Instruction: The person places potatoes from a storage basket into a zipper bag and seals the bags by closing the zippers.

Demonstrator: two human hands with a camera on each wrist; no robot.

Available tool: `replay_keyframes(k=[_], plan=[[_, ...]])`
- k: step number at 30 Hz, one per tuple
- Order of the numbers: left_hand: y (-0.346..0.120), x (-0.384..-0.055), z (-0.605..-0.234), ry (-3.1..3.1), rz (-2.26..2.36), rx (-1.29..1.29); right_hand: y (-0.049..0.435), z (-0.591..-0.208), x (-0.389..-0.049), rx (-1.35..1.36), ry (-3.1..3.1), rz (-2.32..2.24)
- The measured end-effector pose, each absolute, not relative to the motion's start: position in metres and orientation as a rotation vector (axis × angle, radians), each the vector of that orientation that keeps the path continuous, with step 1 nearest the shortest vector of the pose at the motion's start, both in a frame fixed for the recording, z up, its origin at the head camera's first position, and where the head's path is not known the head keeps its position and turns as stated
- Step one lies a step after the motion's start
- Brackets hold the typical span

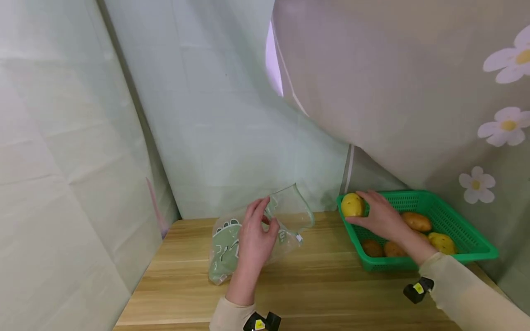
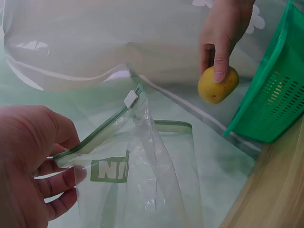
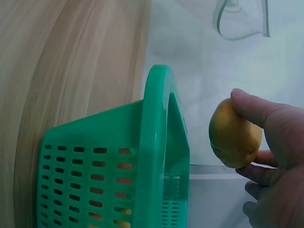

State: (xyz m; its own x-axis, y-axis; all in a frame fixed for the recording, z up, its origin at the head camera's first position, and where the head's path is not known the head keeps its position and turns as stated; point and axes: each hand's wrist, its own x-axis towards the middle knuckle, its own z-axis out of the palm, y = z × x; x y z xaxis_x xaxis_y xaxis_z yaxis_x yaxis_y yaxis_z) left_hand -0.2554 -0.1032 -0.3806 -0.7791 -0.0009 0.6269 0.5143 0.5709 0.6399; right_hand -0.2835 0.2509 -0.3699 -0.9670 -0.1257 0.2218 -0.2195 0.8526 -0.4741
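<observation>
My left hand pinches the edge of a clear zip bag with green print and a white slider. The bag's mouth stands partly open, its lower part over the wooden table. Between thumb and fingers, my right hand holds a yellow potato. In the head view this potato overlaps the left rim of the green basket; the right wrist view shows it above and beside that rim.
Inside the basket lie several more potatoes, among them a brown one and a yellow one. The basket stands at the right end of the wooden table. Pale cloth hangs behind and at the sides.
</observation>
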Motion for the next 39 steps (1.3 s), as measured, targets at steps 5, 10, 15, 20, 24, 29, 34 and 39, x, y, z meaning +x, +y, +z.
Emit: replay_keyframes(k=[5,10,15,20,24,29,34,39], plan=[[-0.102,-0.256,-0.379,-2.228,-1.165,-0.403,0.247,-0.368,-0.280,0.289,-2.823,0.761],[-0.101,-0.256,-0.379,-2.215,-1.168,-0.414,0.242,-0.364,-0.275,0.299,-2.805,0.775],[-0.101,-0.255,-0.380,-2.207,-1.176,-0.426,0.229,-0.358,-0.270,0.321,-2.776,0.801],[-0.102,-0.255,-0.378,-2.215,-1.195,-0.423,0.208,-0.352,-0.267,0.396,-2.732,0.882],[-0.104,-0.255,-0.377,-2.221,-1.196,-0.416,0.189,-0.347,-0.267,0.441,-2.715,0.933],[-0.105,-0.255,-0.378,-2.238,-1.193,-0.401,0.167,-0.346,-0.268,0.470,-2.710,0.970],[-0.106,-0.254,-0.378,-2.234,-1.176,-0.397,0.150,-0.349,-0.271,0.487,-2.690,0.992],[-0.108,-0.254,-0.377,-2.234,-1.150,-0.408,0.136,-0.351,-0.273,0.506,-2.687,1.023]])
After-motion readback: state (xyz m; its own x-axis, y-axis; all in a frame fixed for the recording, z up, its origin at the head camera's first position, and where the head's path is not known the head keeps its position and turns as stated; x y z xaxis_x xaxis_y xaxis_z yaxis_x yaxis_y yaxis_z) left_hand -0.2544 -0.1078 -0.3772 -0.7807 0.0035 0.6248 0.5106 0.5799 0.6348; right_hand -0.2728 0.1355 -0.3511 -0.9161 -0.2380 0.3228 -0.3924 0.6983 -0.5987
